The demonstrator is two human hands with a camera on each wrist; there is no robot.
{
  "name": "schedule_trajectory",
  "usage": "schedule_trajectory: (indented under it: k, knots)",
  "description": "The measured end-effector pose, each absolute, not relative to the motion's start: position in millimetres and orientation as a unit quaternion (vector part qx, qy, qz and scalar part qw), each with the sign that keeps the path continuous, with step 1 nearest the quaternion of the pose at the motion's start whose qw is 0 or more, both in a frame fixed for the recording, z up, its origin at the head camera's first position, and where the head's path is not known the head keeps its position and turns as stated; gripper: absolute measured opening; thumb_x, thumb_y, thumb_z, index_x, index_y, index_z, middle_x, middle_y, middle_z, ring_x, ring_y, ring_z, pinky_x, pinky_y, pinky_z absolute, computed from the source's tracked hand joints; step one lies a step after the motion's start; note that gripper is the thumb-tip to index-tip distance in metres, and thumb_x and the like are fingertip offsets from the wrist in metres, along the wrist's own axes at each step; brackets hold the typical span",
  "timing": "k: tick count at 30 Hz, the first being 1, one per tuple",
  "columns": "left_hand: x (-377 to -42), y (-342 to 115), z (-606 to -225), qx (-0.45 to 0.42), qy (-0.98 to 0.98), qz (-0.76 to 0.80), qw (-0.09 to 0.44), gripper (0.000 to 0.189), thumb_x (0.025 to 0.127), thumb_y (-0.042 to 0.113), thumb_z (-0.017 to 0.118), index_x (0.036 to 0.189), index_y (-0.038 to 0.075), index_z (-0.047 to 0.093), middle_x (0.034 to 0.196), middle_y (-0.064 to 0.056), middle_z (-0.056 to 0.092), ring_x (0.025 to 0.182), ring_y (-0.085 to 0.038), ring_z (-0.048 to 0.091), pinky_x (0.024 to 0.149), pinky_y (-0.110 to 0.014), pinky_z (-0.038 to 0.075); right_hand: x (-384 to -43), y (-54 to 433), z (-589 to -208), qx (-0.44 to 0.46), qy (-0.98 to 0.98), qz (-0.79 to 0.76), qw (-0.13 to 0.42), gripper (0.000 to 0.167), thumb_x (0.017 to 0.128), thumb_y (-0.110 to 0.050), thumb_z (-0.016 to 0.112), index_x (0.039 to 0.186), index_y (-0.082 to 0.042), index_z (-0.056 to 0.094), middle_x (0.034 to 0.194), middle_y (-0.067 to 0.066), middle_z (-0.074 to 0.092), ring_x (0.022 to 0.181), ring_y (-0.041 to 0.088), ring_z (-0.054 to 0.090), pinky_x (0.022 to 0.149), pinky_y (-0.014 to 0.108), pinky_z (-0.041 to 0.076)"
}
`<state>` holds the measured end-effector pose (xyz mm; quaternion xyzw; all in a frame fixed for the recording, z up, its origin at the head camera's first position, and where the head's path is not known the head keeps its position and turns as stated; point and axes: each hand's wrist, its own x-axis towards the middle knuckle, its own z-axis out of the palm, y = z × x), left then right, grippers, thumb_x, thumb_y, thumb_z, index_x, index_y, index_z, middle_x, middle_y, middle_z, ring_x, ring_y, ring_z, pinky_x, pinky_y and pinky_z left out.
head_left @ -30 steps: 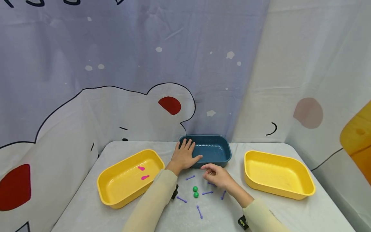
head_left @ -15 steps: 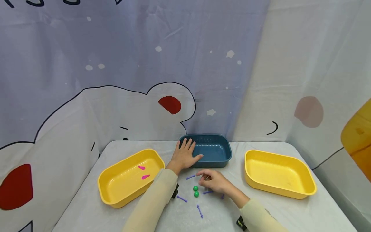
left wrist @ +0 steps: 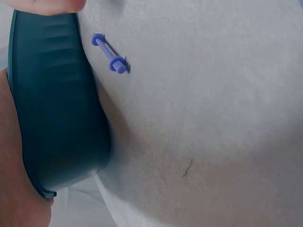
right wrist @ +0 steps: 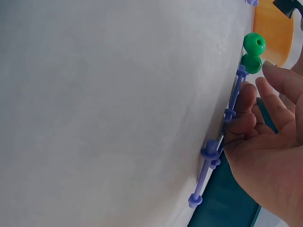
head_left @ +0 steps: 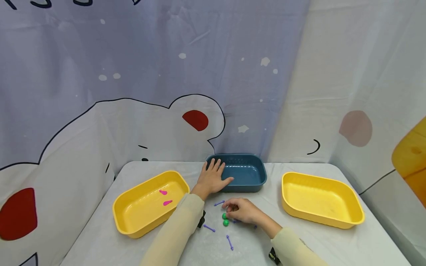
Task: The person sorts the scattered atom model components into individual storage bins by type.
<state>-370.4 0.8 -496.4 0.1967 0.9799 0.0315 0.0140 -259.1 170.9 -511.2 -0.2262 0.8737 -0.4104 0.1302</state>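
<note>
My left hand (head_left: 210, 181) rests with fingers spread on the left end of the teal tray (head_left: 245, 174); the left wrist view shows it along the rim. In front of that tray my right hand (head_left: 245, 211) hovers low, thumb and index finger apart near two green beads (right wrist: 254, 43), the other fingers curled. Nothing shows between its fingertips. The beads touch each other on the table. Purple small bar with flanged ends (left wrist: 109, 53) lies beside the teal tray. Several like it surround the beads, among them a purple bar (head_left: 229, 242) nearer the front; my right hand partly hides others.
A yellow tray (head_left: 133, 212) on the left holds two pink drop-shaped pieces (head_left: 167, 203). Another yellow tray (head_left: 321, 197) stands on the right. All of them are on a white-covered table (head_left: 206, 251), with a printed curtain (head_left: 159, 129) behind.
My right hand has moved left and toward me, from the teal tray's front edge to the green beads. The left hand has stayed on the tray.
</note>
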Motion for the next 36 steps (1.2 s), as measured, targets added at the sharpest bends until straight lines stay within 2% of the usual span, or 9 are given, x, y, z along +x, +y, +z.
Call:
schedule_trajectory:
  k: [11, 21, 26, 36]
  knots:
    - [-367.6, -0.8, -495.3, 0.204, 0.978, 0.035, -0.003, 0.087, 0.097, 0.076, 0.026, 0.162, 0.019, 0.024, 0.169, -0.005, 0.018, 0.157, -0.029, 0.01, 0.124, -0.055, 0.008, -259.9, 166.8, -507.8, -0.251, 0.881, -0.376, 0.137, 0.015, 0.091, -0.013, 0.075, 0.106, -0.011, 0.075, 0.092, -0.004, 0.07, 0.083, 0.01, 0.06, 0.073, 0.027, 0.048]
    - [-367.6, -1.4, -495.6, 0.206, 0.978, 0.032, 0.0, 0.088, 0.096, 0.078, 0.024, 0.163, 0.02, 0.023, 0.169, -0.004, 0.017, 0.157, -0.029, 0.009, 0.124, -0.055, 0.008, -263.0, 165.9, -508.8, -0.267, 0.881, -0.362, 0.145, 0.012, 0.09, -0.011, 0.076, 0.101, -0.014, 0.077, 0.091, -0.006, 0.07, 0.083, 0.004, 0.058, 0.076, 0.027, 0.048]
    - [-367.5, -1.3, -496.5, 0.206, 0.978, 0.031, -0.003, 0.088, 0.096, 0.078, 0.024, 0.162, 0.02, 0.024, 0.169, -0.004, 0.017, 0.157, -0.029, 0.01, 0.124, -0.055, 0.009, -262.8, 165.3, -508.9, -0.255, 0.884, -0.362, 0.151, 0.01, 0.089, -0.012, 0.077, 0.098, -0.015, 0.076, 0.09, -0.007, 0.069, 0.083, 0.005, 0.057, 0.077, 0.028, 0.048]
    - [-368.2, -1.2, -497.6, 0.206, 0.978, 0.031, -0.004, 0.088, 0.096, 0.078, 0.023, 0.163, 0.02, 0.022, 0.169, -0.004, 0.016, 0.157, -0.029, 0.008, 0.124, -0.055, 0.008, -263.4, 169.7, -505.1, -0.231, 0.89, -0.366, 0.145, 0.007, 0.094, -0.014, 0.071, 0.101, -0.014, 0.072, 0.084, -0.009, 0.065, 0.076, 0.008, 0.057, 0.068, 0.026, 0.048]
